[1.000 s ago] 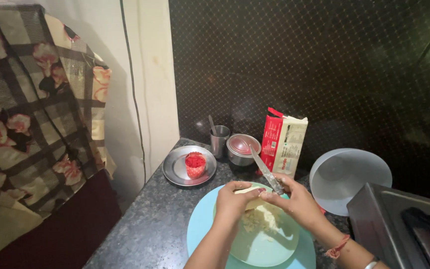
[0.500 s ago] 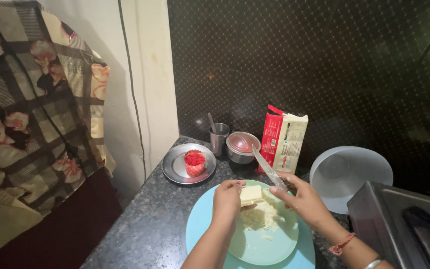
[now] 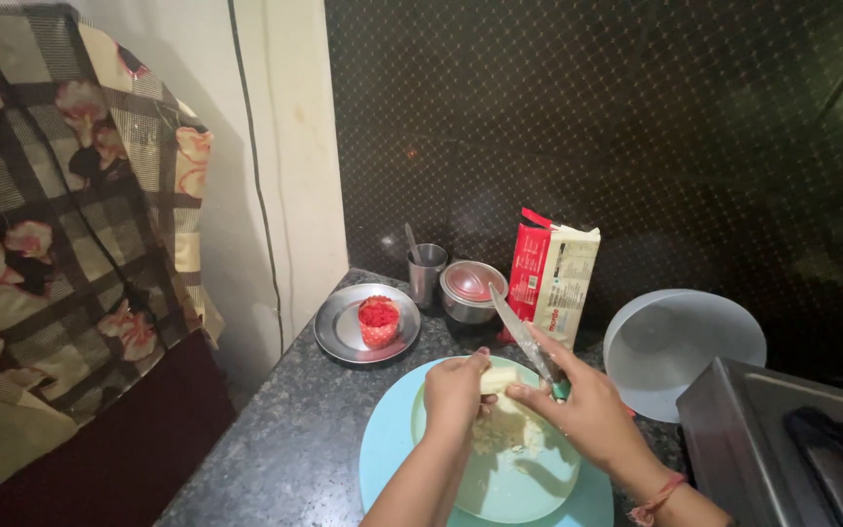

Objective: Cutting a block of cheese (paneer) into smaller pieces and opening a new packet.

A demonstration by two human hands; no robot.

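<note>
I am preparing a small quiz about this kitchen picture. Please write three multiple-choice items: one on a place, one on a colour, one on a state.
1. Where does the red cup stand?
A. on the round steel plate
B. on the blue plate
C. inside the white bowl

2. What colour is the plate under the hands?
A. black
B. light blue
C. red

3. How is the knife held?
A. it lies flat on the counter
B. it stands in the steel cup
C. the right hand grips it, blade pointing up and away

Answers:
1 A: the red cup sits on the steel plate.
2 B: the plate below the left hand is light blue.
3 C: the right hand holds the knife by its handle.
</note>
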